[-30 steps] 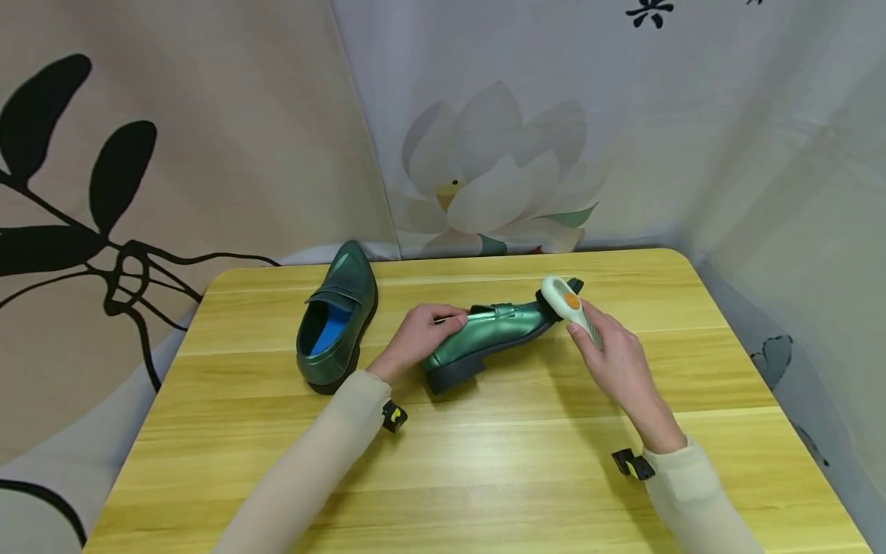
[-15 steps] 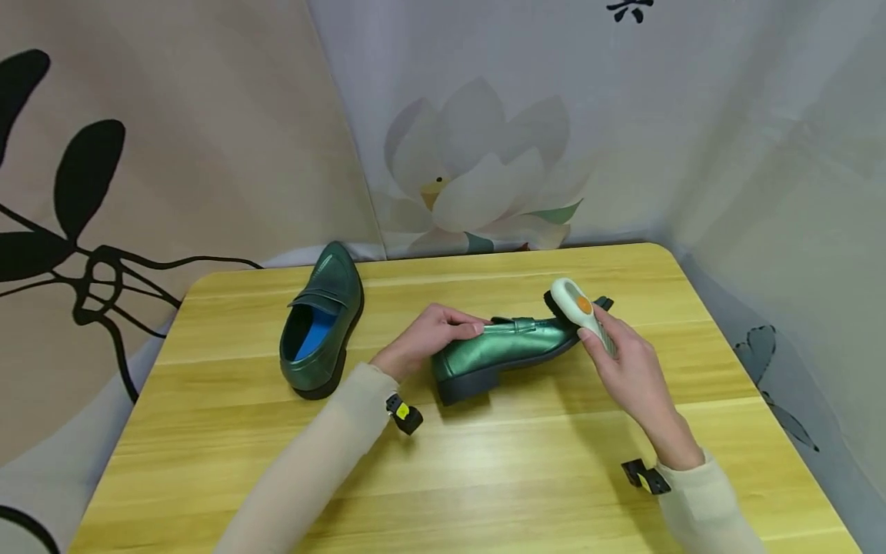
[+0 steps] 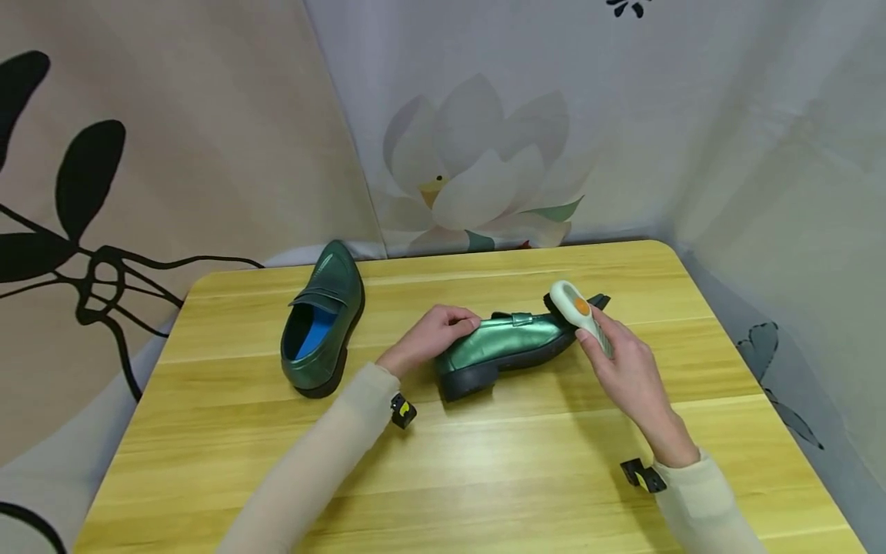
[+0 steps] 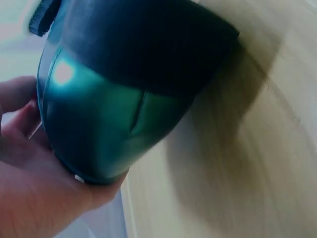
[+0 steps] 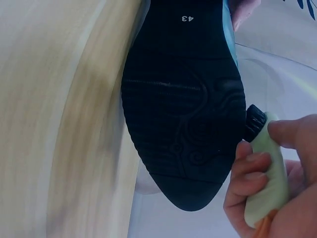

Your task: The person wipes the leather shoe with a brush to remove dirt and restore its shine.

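We've moved the glossy green, black-soled loafer (image 3: pixel 504 344) and white brush (image 3: pixel 571 302) slightly right, above the table (image 3: pixel 498 477); our left hand (image 3: pixel 436 335) pinches the loafer's heel collar, our right hand (image 3: pixel 628 373) grips the brush.

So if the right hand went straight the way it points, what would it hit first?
Probably the green loafer in the left hand; its front lies beside the shoe brush in the right hand. Depth is unclear.
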Action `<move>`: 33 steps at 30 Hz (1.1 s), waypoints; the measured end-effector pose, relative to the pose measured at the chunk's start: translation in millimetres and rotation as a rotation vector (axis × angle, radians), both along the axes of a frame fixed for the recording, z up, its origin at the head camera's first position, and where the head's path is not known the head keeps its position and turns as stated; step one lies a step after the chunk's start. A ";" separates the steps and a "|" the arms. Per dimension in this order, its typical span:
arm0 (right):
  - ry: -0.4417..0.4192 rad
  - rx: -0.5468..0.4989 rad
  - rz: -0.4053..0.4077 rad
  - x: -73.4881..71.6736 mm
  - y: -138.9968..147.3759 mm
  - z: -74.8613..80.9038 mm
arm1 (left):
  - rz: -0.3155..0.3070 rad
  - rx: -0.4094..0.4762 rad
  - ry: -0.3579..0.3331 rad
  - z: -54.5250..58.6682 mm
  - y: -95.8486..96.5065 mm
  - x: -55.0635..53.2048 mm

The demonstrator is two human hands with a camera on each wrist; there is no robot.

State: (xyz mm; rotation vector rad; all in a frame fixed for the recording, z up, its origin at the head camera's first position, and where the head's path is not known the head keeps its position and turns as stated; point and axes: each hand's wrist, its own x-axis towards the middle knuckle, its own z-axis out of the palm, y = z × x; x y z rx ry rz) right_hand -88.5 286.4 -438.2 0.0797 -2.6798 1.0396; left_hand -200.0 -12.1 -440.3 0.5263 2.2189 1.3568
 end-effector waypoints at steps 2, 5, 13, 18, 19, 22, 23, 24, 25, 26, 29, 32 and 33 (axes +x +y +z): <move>-0.002 -0.001 -0.001 -0.4 0.0 -0.3 | -0.012 0.024 -0.048 0.5 -1.7 -2.0; 0.002 -0.003 0.000 -1.0 -0.3 -0.6 | -0.008 0.067 -0.152 2.8 -3.9 -4.6; 0.007 0.006 0.001 -3.1 -0.9 -2.8 | -0.001 0.051 -0.313 12.4 -9.4 -6.7; 0.002 -0.001 0.003 -4.9 -2.3 -4.3 | 0.013 0.074 -0.279 9.9 -8.4 -5.3; -0.001 -0.006 0.006 -5.4 -3.1 -4.1 | 0.026 0.084 -0.266 8.7 -7.7 -4.6; -0.007 -0.022 0.023 -8.0 -6.3 -2.8 | 0.095 0.119 -0.240 4.6 -6.6 -2.8; -0.008 -0.027 0.030 -8.8 -7.4 -2.2 | 0.123 0.128 -0.240 3.9 -6.7 -2.1; -0.007 -0.029 0.036 -9.6 -8.3 -1.8 | 0.148 0.134 -0.239 3.2 -6.8 -1.9; -0.008 -0.031 0.040 -10.3 -9.0 -1.5 | 0.170 0.141 -0.238 2.7 -6.9 -1.6; -0.007 -0.030 0.042 -10.8 -9.5 -1.4 | 0.187 0.146 -0.230 1.9 -7.0 -1.2; -0.011 -0.022 0.042 -11.3 -10.6 -2.1 | 0.213 0.138 -0.178 -0.3 -6.8 0.1; -0.005 -0.014 0.040 -10.7 -10.9 -2.8 | 0.190 0.111 -0.112 -1.6 -7.1 2.2; -0.002 -0.012 0.040 -10.5 -10.8 -3.2 | 0.178 0.106 -0.096 -1.4 -7.3 2.8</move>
